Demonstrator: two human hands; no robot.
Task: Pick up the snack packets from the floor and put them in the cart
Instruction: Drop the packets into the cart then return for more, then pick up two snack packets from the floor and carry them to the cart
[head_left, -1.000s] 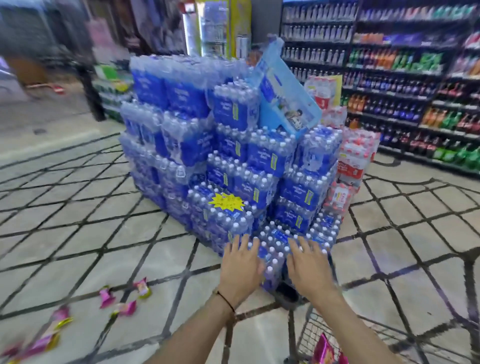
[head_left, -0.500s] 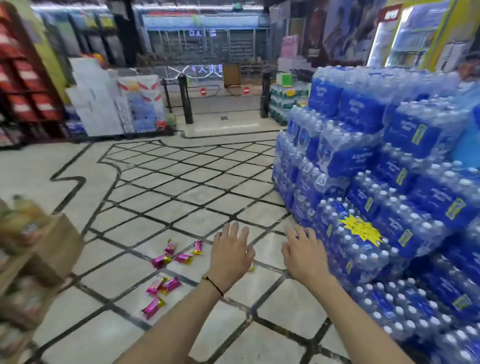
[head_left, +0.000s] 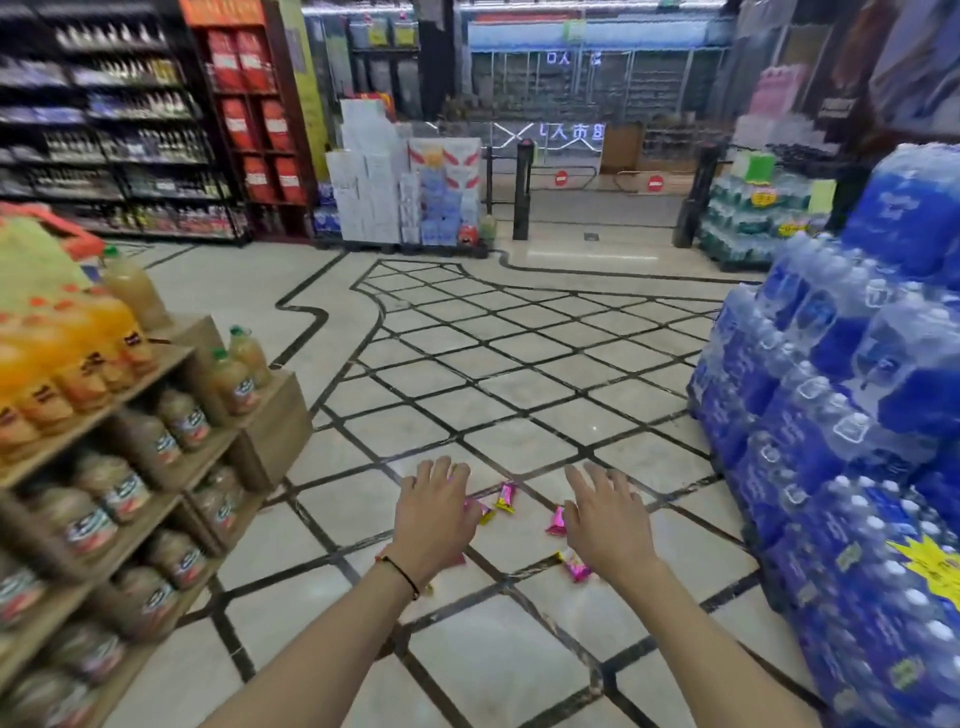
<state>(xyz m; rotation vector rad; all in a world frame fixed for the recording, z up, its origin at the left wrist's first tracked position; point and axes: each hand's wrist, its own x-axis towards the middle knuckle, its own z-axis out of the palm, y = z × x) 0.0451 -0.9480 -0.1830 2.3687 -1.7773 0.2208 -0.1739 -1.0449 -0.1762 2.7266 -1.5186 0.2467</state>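
In the head view, both arms are reaching forward, palms down. The left hand (head_left: 436, 519) is spreading its fingers loosely and holding nothing; a thin black cord bracelet (head_left: 402, 569) is circling its wrist. The right hand (head_left: 605, 519) is likewise lying open and flat in the air, fingers apart, empty.

The snack packets are lying on the tiled floor (head_left: 519, 415) beyond and beneath the hands. A pink-and-yellow packet (head_left: 506, 496) is sitting between the two hands, just past the left fingertips, with another packet (head_left: 484, 511) partly hiding behind the left hand's edge. A pink packet (head_left: 557, 521) is lying just beside the right hand's thumb side, and one more packet (head_left: 575, 566) is showing below that, near the right wrist.

To the left of the left hand, wooden crates of juice bottles (head_left: 171, 431) are standing stacked. To the right of the right hand, shrink-wrapped packs of water bottles (head_left: 831, 441) are rising in a blue pile.
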